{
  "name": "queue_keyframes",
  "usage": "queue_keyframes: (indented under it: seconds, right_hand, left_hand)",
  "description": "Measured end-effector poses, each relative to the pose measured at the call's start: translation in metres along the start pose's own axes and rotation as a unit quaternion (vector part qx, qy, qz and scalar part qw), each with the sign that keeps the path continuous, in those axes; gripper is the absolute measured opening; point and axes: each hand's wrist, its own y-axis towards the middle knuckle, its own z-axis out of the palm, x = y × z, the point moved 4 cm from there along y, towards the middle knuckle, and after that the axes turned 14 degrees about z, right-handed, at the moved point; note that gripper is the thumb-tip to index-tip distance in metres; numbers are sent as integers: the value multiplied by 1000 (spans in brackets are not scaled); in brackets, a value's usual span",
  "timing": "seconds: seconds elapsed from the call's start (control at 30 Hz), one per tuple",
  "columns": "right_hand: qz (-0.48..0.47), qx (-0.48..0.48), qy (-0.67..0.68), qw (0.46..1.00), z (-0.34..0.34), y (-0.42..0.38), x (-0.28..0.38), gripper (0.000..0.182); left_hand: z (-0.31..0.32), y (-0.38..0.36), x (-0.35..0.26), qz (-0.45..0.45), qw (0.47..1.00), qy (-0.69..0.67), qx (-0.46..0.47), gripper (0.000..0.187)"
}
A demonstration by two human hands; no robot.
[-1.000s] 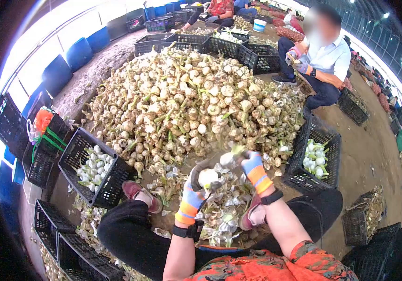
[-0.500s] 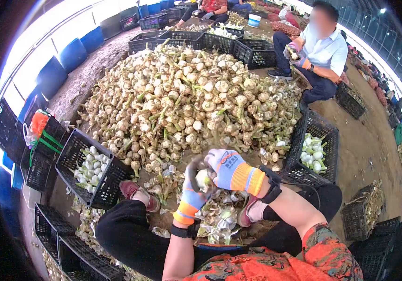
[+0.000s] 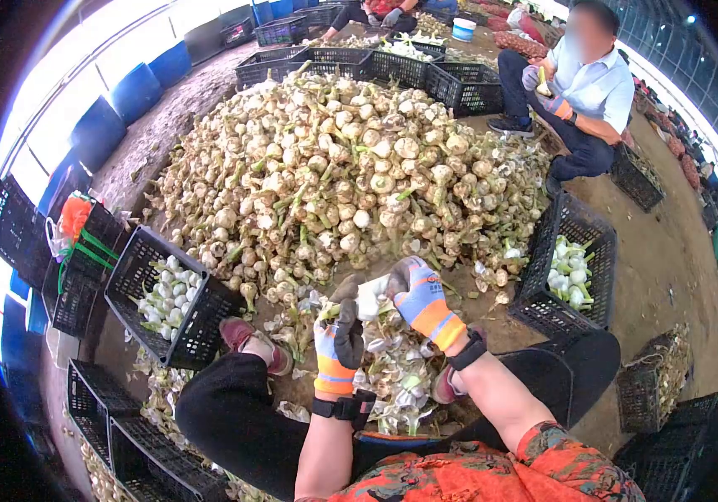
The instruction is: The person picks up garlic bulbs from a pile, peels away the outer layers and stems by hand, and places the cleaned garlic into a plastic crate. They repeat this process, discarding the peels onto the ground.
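Note:
Gripped in my gloved left hand (image 3: 340, 335) is a white garlic bulb (image 3: 368, 303), its green stem poking out on the left side. My gloved right hand (image 3: 414, 289) pinches the pale outer skin at the bulb's right end, fingers closed. Under both hands, a litter of peeled garlic skins (image 3: 396, 381) covers the ground between my feet. Just beyond rises a big heap of unpeeled garlic (image 3: 350, 176), dirty and with stalks on.
A black crate (image 3: 158, 293) with white garlic stands at left, and another crate (image 3: 564, 268) at right. A co-worker (image 3: 572, 92) sits at the upper right, handling garlic. More black crates (image 3: 463, 88) line the heap's far side. Blue barrels (image 3: 95, 134) stand along the left wall.
My right hand has shifted right and turned, and white skin now stretches between the hands. My left hand has moved slightly left. The view has shifted a little.

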Motion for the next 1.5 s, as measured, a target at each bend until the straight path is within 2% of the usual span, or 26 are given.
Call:
queue_keyframes:
  seconds: [0.1, 0.17, 0.23, 0.3, 0.33, 0.37, 0.4, 0.43, 0.5, 0.53, 0.6, 0.63, 0.77, 0.8, 0.83, 0.9, 0.93, 0.97, 1.03, 1.17, 1.2, 1.3, 1.33, 1.37, 1.43, 1.5]
  right_hand:
    - [-12, -93, -29, 995, 10, -1, -28, 26]
    - [69, -26, -18, 997, 13, -2, -47, 29]
    - [193, 66, -7, 979, 24, -5, -71, 31]
    - [217, 110, -20, 970, 39, -9, -98, 29]
    - [200, 163, 106, 960, 63, -12, -123, 30]
    - [181, 212, 230, 932, 76, -16, -137, 32]
    - [311, 294, 367, 826, 37, -29, -72, 31]
    - [313, 291, 368, 826, 28, -32, -59, 31]
    - [273, 407, 605, 627, 27, -38, -35, 34]
    - [202, 297, 617, 701, 27, -38, -33, 31]
    - [202, 274, 557, 758, 33, -31, -46, 30]
    - [200, 251, 490, 811, 32, -26, -48, 29]
    - [178, 201, 491, 829, 34, -28, -51, 21]
    - [294, 230, 630, 681, 39, -34, -48, 16]
    - [296, 230, 630, 681, 46, -35, -57, 16]
    - [325, 237, 773, 490, 77, -36, -87, 17]
    - [306, 246, 802, 451, 81, -34, -93, 18]
    - [306, 246, 803, 449, 84, -35, -103, 18]
    - [268, 293, 652, 646, 65, -34, -85, 21]
    - [234, 201, 679, 666, 69, -38, -65, 34]
    - [248, 200, 591, 741, 54, -27, -41, 26]
    - [254, 208, 540, 775, 51, -23, -35, 17]
    - [315, 215, 629, 678, 60, -23, -37, 14]
    - [213, 164, 621, 736, 81, -26, -72, 12]
    - [352, 140, 723, 577, 77, -28, -74, 11]
    - [353, 293, 541, 705, 129, -28, -153, 17]
  left_hand:
    - [3, -2, 8, -1, 997, 22, 68, 29]
    - [7, -2, 17, -94, 962, -255, -40, 34]
    - [11, 4, 11, -85, 957, -275, -40, 35]
    - [9, 8, 10, -87, 913, -393, -68, 32]
    - [5, 9, 17, -80, 908, -407, -67, 31]
    - [5, 8, 21, -84, 908, -406, -68, 31]
    - [4, 7, 23, -79, 910, -402, -69, 31]
    - [5, 7, 25, -73, 912, -398, -70, 32]
    - [6, 4, 34, -110, 911, -390, -77, 34]
    - [-8, -6, 62, -138, 952, -264, -65, 34]
    - [-3, -10, 60, -155, 981, -64, -100, 35]
    - [-1, -2, 62, -138, 979, -122, -82, 33]
    - [11, -3, 44, -132, 971, -195, -48, 35]
    - [11, -2, 44, -123, 967, -219, -47, 39]
    - [8, -3, 45, -125, 967, -219, -48, 39]
    - [3, -4, 44, -93, 982, -164, -30, 37]
    - [3, -3, 44, -94, 982, -163, -30, 37]
    - [1, 0, 45, -96, 975, -194, -49, 36]
    - [-2, 4, 49, -98, 957, -257, -89, 34]
    - [-13, -4, 61, -126, 973, -160, -105, 34]
    - [-12, -2, 62, -120, 970, -190, -94, 33]
    - [-22, -7, 74, -171, 928, -302, -133, 30]
    - [-28, -9, 73, -132, 958, -233, -101, 35]
    - [-31, -8, 77, -162, 897, -373, -173, 36]
    - [-32, 5, 66, -166, 878, -387, -226, 31]
    - [-70, 23, 80, -135, 875, -399, -240, 34]
